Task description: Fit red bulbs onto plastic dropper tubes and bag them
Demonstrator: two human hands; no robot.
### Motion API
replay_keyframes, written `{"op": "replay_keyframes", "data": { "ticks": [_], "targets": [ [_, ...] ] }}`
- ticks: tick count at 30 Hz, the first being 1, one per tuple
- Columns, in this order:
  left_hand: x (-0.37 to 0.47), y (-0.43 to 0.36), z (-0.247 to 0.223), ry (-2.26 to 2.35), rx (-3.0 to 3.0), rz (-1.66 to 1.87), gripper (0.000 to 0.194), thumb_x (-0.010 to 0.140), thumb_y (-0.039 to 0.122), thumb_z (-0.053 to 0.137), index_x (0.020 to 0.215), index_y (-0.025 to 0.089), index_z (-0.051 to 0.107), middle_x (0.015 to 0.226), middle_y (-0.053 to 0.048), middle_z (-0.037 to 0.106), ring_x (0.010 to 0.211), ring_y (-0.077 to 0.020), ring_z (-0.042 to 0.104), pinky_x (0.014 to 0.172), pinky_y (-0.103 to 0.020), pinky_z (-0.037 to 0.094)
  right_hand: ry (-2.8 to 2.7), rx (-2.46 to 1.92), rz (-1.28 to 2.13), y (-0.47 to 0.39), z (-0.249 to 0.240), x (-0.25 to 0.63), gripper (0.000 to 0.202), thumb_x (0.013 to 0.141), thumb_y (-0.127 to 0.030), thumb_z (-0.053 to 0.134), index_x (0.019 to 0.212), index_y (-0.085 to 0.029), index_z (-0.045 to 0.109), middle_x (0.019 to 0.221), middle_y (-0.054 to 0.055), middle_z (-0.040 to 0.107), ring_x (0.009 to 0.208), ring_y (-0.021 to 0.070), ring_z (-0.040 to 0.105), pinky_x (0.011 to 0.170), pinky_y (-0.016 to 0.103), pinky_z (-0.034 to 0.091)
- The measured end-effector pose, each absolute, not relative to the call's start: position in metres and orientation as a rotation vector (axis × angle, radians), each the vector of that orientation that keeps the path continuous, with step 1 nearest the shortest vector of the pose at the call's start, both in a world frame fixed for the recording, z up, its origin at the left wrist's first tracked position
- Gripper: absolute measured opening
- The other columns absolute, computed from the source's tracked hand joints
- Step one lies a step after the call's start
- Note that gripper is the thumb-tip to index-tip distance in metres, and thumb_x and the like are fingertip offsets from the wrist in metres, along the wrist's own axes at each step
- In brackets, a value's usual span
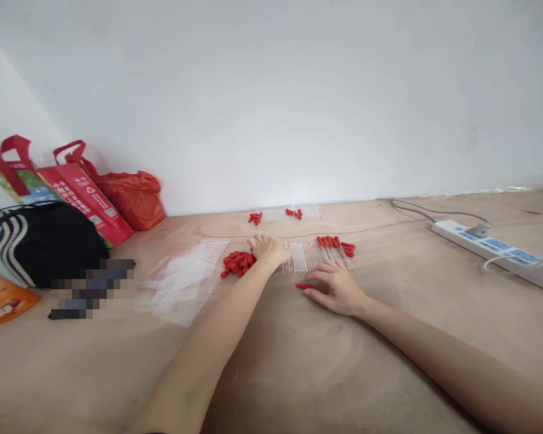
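My left hand [269,251] reaches over the left end of a row of thin clear sticks [302,258], beside a pile of small red pieces [238,264]. Its fingers are partly spread, and what lies under them is hidden. My right hand [335,288] rests near the row's front edge, thumb and fingers apart, with one red piece [304,286] at its fingertips; whether it grips the piece is unclear. Several red pieces [328,241] sit on the right end of the row.
Clear plastic bags [185,280] lie left of the pile. Farther left are a black bag [58,241], red bags [131,196] and an orange packet [4,298]. More red pieces [255,218] lie near the wall. A white power strip [493,250] with cables is at right.
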State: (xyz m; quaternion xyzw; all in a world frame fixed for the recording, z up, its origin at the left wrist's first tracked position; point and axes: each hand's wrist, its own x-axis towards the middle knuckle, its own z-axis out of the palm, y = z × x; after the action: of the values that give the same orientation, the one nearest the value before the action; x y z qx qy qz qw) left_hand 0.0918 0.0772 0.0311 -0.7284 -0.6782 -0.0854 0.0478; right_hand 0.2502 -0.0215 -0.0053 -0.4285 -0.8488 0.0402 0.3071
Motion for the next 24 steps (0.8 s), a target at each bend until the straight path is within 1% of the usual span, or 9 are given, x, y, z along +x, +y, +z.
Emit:
{"op": "replay_keyframes", "data": {
  "ticks": [4,8,10,12,14,16,18,21,24],
  "targets": [
    [0.095,0.079,0.034,-2.082,-2.225,-0.245,0.032,0.068,0.04,0.054,0.078,0.013,0.067,0.096,-0.02,0.062,0.102,-0.0397,0.042,0.083,-0.056,0.022,-2.213,-1.261,0.055,-0.022,-0.008,0.24,0.024,0.075,-0.044,0.056,0.086,-0.024,0.064,0.073,0.002,0.06,0.074,0.0176,0.052,0.07,0.034,0.033],
    [0.086,0.069,0.044,-1.996,-2.278,-0.313,0.03,0.073,0.038,0.051,0.073,0.012,0.065,0.096,-0.021,0.061,0.1,-0.0402,0.043,0.077,-0.053,0.029,-2.19,-1.265,0.024,-0.023,-0.013,0.234,0.019,0.08,-0.037,0.051,0.082,-0.025,0.065,0.073,0.003,0.059,0.076,0.0178,0.052,0.069,0.034,0.033],
    [0.076,0.057,0.051,-1.892,-2.342,-0.37,0.026,0.079,0.032,0.045,0.074,0.014,0.063,0.099,-0.018,0.061,0.102,-0.0372,0.043,0.076,-0.049,0.032,-2.173,-1.256,0.015,-0.022,-0.014,0.234,0.018,0.081,-0.034,0.05,0.081,-0.024,0.065,0.074,0.004,0.059,0.076,0.0179,0.052,0.069,0.034,0.034],
    [0.063,0.041,0.056,-1.759,-2.44,-0.421,0.023,0.084,0.027,0.039,0.079,0.016,0.059,0.096,-0.011,0.062,0.1,-0.0304,0.047,0.079,-0.045,0.032,-2.146,-1.245,0.028,-0.022,-0.014,0.235,0.018,0.082,-0.032,0.049,0.08,-0.023,0.064,0.076,0.004,0.059,0.075,0.0178,0.052,0.07,0.034,0.035],
    [0.05,0.024,0.054,-1.619,-2.551,-0.447,0.019,0.087,0.024,0.037,0.085,0.019,0.055,0.086,-0.004,0.065,0.088,-0.0218,0.055,0.084,-0.042,0.03,-2.102,-1.21,0.089,-0.02,-0.013,0.236,0.017,0.083,-0.029,0.047,0.081,-0.021,0.062,0.077,0.005,0.058,0.074,0.0171,0.052,0.069,0.033,0.038],
    [0.037,0.01,0.046,-1.376,-2.688,-0.552,0.016,0.087,0.02,0.038,0.083,0.018,0.053,0.079,0.0,0.065,0.075,-0.0161,0.058,0.091,-0.042,0.024,-2.046,-1.145,0.18,-0.018,-0.013,0.236,0.016,0.083,-0.025,0.045,0.084,-0.019,0.06,0.078,0.005,0.057,0.074,0.0163,0.052,0.066,0.031,0.041],
    [0.028,0.001,0.032,-1.161,-2.721,-0.717,0.017,0.088,0.019,0.038,0.084,0.019,0.055,0.078,0.001,0.066,0.072,-0.0142,0.06,0.095,-0.042,0.019,-1.997,-1.075,0.235,-0.017,-0.013,0.236,0.018,0.084,-0.022,0.043,0.092,-0.019,0.058,0.081,0.006,0.055,0.074,0.0156,0.053,0.065,0.03,0.044],
    [0.02,-0.005,0.013,-1.014,-2.711,-0.803,0.022,0.089,0.019,0.035,0.095,0.022,0.057,0.082,0.0,0.068,0.074,-0.0141,0.061,0.093,-0.04,0.021,-1.982,-0.996,0.225,-0.016,-0.016,0.234,0.025,0.085,-0.02,0.04,0.103,-0.021,0.056,0.083,0.006,0.053,0.074,0.0154,0.053,0.066,0.031,0.047],
    [0.019,-0.005,0.004,-1.006,-2.726,-0.799,0.024,0.089,0.019,0.035,0.094,0.023,0.059,0.085,-0.001,0.068,0.074,-0.0142,0.061,0.092,-0.039,0.023,-2.017,-0.963,0.218,-0.017,-0.018,0.232,0.025,0.085,-0.02,0.04,0.101,-0.023,0.059,0.083,0.006,0.052,0.073,0.0152,0.054,0.066,0.031,0.047]
  ]
}}
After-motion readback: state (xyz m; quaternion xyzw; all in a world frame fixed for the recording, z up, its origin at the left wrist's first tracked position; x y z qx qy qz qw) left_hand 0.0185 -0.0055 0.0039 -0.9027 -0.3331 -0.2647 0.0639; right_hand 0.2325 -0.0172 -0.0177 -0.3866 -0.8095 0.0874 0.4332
